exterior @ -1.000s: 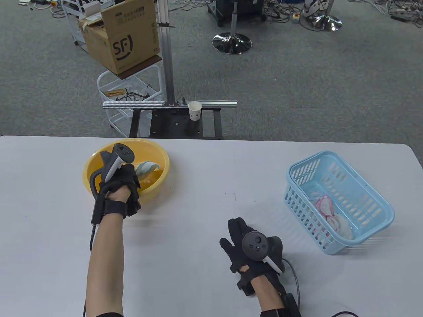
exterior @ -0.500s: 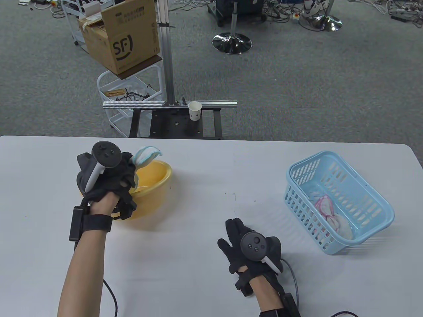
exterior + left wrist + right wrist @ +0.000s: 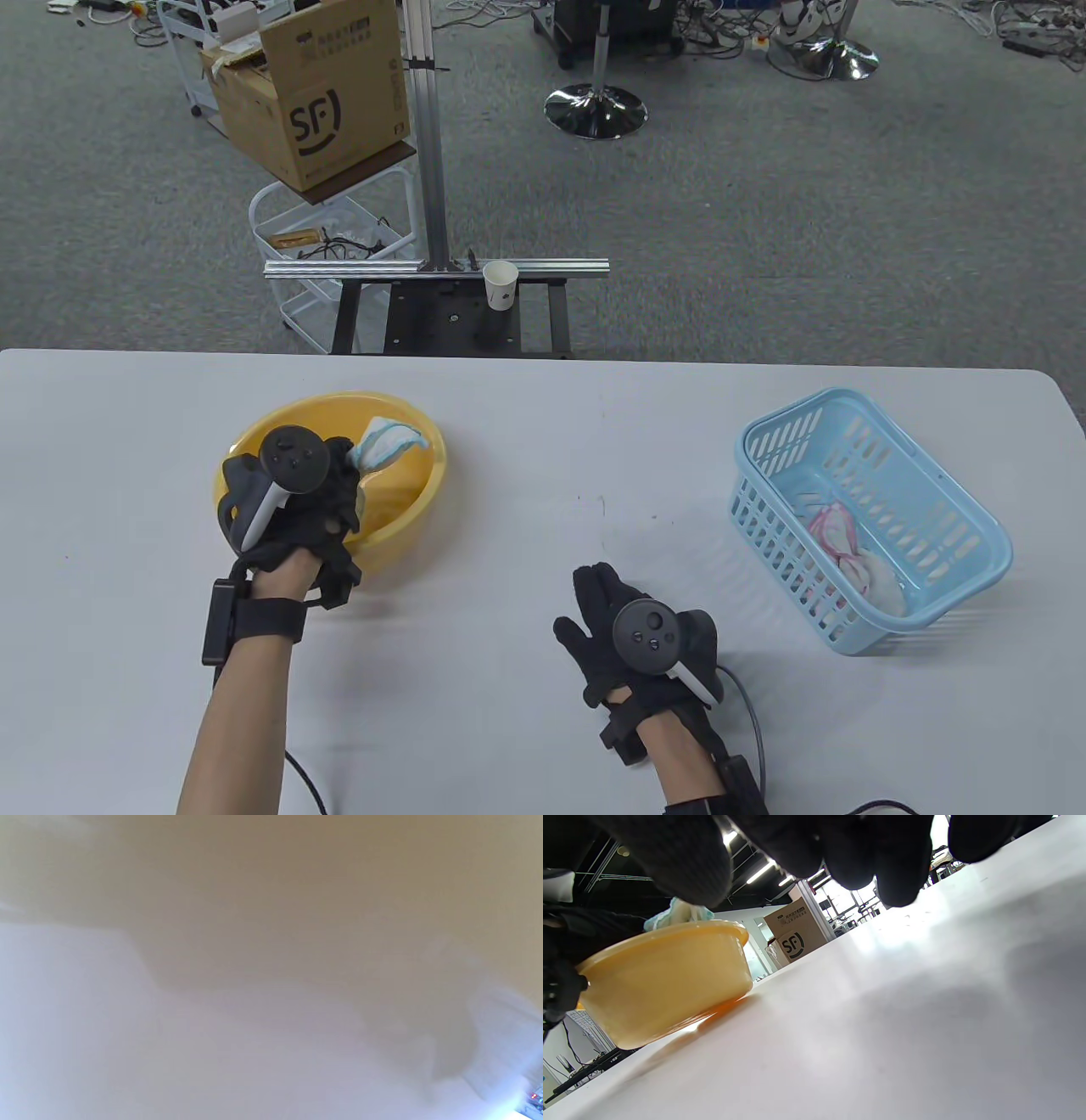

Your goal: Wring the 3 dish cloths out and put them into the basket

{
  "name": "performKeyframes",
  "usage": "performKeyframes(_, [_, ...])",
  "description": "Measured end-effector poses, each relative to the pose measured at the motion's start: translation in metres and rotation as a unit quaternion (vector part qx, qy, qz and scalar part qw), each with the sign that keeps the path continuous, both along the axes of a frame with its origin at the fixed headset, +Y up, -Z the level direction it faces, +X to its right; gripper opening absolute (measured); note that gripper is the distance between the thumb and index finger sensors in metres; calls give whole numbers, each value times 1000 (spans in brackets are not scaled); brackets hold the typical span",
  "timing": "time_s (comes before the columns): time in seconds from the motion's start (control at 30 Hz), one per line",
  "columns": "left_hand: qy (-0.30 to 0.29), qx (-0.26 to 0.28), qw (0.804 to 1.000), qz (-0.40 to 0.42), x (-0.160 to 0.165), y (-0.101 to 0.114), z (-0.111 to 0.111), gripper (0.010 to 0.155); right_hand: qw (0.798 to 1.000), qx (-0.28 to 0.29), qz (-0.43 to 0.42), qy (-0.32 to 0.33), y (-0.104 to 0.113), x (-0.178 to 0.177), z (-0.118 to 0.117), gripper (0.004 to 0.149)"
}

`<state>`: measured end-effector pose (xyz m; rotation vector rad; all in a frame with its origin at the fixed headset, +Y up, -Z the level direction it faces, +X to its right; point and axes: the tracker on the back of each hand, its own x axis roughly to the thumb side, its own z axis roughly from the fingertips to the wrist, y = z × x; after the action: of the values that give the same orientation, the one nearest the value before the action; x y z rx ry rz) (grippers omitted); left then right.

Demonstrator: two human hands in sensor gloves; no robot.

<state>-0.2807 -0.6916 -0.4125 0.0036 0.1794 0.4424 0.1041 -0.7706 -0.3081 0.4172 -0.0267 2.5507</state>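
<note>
- The left hand (image 3: 293, 501) hangs over the near-left rim of the yellow basin (image 3: 416, 501), its fingers curled round a bunched blue-and-white dish cloth (image 3: 386, 441).
- The free end of that cloth sticks out past the fingers toward the far right, above the hollow of the basin and clear of its rim.
- In the right wrist view the cloth (image 3: 676, 914) peeks up over the basin's edge (image 3: 661, 984), with the gloved left hand (image 3: 560, 955) against the basin's left side.
- The left wrist view is a blur of yellow and pale grey; nothing in it can be told apart.
- The right hand (image 3: 645, 641) lies on the worktop (image 3: 526, 475) near its front edge, fingers straight and close together, pointing away from the person and holding nothing.
- The light blue basket (image 3: 959, 518) stands at the right of the worktop, well apart from the basin, just right of the right hand.
- A pink-and-white cloth (image 3: 848, 552) lies crumpled on the basket's floor, toward its near side.
- Between basin and basket lies bare worktop; the right hand sits nearer the person than the straight line between them.
- Beyond the far edge stand a paper cup (image 3: 501, 284) on a metal frame and a cardboard box (image 3: 310, 93) on a white trolley.
</note>
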Motion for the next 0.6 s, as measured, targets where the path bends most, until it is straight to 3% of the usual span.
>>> performKeyframes(0.37, [-22,-3,998,-52,11,-28,4,52,1000,-2,6,2,0,0,-1,71])
performKeyframes(0.6, [-21,-13,999,-33,9,-27,9,52,1000,-4,10,5,0,-1,-1,71])
